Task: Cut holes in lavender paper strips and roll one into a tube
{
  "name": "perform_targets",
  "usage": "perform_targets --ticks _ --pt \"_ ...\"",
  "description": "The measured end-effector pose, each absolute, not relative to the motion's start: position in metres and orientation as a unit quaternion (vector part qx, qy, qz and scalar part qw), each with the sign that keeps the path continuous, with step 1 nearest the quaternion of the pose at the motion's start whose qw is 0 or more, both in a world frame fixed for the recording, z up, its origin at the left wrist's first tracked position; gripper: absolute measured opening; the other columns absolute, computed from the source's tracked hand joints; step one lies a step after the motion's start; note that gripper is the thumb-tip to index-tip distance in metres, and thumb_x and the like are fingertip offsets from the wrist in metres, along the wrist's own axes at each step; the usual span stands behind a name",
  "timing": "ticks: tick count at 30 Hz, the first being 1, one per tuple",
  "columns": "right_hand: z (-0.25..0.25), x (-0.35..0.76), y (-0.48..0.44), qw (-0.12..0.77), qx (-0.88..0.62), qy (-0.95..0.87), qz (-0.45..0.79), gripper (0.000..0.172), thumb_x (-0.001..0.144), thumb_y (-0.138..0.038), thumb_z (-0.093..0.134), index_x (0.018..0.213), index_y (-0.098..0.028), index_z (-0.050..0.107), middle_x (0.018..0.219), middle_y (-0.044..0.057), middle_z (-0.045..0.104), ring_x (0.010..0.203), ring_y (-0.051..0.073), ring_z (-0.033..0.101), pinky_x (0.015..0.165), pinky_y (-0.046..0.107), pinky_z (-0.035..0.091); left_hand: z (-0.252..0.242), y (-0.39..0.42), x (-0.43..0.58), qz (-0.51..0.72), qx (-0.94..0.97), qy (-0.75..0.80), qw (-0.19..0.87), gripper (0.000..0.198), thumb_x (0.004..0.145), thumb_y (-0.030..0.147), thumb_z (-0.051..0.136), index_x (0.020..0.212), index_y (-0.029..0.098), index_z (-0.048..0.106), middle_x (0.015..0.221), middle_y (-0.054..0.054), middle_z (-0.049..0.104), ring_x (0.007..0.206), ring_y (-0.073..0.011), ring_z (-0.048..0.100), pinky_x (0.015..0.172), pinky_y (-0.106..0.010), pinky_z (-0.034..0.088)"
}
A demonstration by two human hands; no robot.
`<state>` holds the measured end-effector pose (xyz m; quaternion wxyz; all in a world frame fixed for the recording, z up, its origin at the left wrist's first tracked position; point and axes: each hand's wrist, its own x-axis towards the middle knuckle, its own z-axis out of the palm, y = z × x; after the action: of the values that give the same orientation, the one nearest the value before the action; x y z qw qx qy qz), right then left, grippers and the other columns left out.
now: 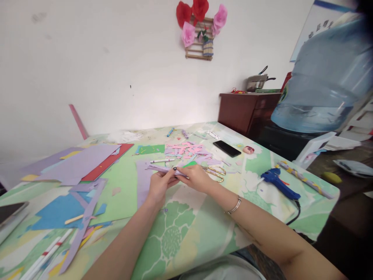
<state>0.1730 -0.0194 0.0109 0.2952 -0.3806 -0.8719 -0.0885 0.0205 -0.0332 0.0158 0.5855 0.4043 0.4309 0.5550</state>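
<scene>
Both hands meet over the table, wrapped round narrow purple paper (159,168) that looks folded or stacked. My left hand (159,187) grips it from the left, thumb on top. My right hand (194,177), with a bracelet on its wrist, pinches the other end. Just beyond the right hand lie gold-handled scissors (217,172), their blades partly hidden. A white marker (162,160) rests behind the paper. Under and left of my left hand are a purple sheet (142,182) and a large light green sheet (121,194).
Pink paper scraps (188,149) are heaped behind the hands, beside a black phone (227,148). A blue glue gun (279,183) with its cord and a wrapped stick (304,179) lie right. Purple sheets (84,161), blue paper (60,212) and a red sheet (107,161) cover the left.
</scene>
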Motion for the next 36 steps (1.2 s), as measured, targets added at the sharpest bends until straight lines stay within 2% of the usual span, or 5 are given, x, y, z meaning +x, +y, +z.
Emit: perform_targets --ticks 6,24,29,32,36 --pt "0.0116 0.1731 -0.0190 0.289 -0.376 -0.877 -0.075 0.020 0.090 -0.028 0.046 0.087 -0.015 0.062 0.062 0.004 0.062 0.054 0.012 0.051 0.053 0.022 0.027 0.0150 -0.0334 0.0200 0.541 0.423 0.431 0.585 0.030 0.064 0.031 0.074 0.079 0.005 0.069 0.076 -0.013 0.073 0.075 -0.0211 0.069 0.078 -0.034 0.056" --pt "0.0156 0.1694 -0.0236 0.244 -0.390 -0.882 -0.101 0.027 0.092 -0.029 0.044 0.100 -0.011 0.062 0.070 0.009 0.067 0.060 0.014 0.057 0.055 0.023 0.031 0.0139 -0.0328 0.0204 0.539 0.427 0.429 0.586 0.030 0.064 0.032 0.073 0.076 0.005 0.067 0.074 -0.012 0.072 0.072 -0.0194 0.068 0.077 -0.033 0.055" --pt "0.0171 0.1710 -0.0255 0.321 -0.404 -0.857 0.009 0.027 0.086 -0.035 0.054 0.101 -0.015 0.065 0.076 0.008 0.070 0.067 0.016 0.063 0.060 0.024 0.040 0.0141 -0.0326 0.0203 0.541 0.440 0.420 0.581 0.029 0.067 0.034 0.071 0.079 0.008 0.065 0.072 -0.008 0.070 0.068 -0.0162 0.066 0.072 -0.031 0.055" --pt "0.0169 0.1728 -0.0231 0.418 -0.386 -0.812 0.132 0.032 0.085 -0.033 0.053 0.111 -0.018 0.063 0.096 0.009 0.070 0.086 0.019 0.065 0.074 0.029 0.048 0.0133 -0.0329 0.0215 0.522 0.456 0.414 0.590 0.033 0.069 0.037 0.069 0.088 0.012 0.061 0.081 -0.008 0.070 0.069 -0.0176 0.067 0.070 -0.033 0.055" --pt "0.0172 0.1744 -0.0174 0.505 -0.348 -0.730 0.303 0.037 0.089 -0.032 0.045 0.123 -0.021 0.055 0.116 0.008 0.064 0.105 0.020 0.061 0.089 0.038 0.048 0.0134 -0.0378 0.0276 0.445 0.519 0.399 0.610 0.042 0.069 0.044 0.067 0.099 0.017 0.055 0.087 -0.009 0.070 0.077 -0.0234 0.068 0.066 -0.036 0.055"
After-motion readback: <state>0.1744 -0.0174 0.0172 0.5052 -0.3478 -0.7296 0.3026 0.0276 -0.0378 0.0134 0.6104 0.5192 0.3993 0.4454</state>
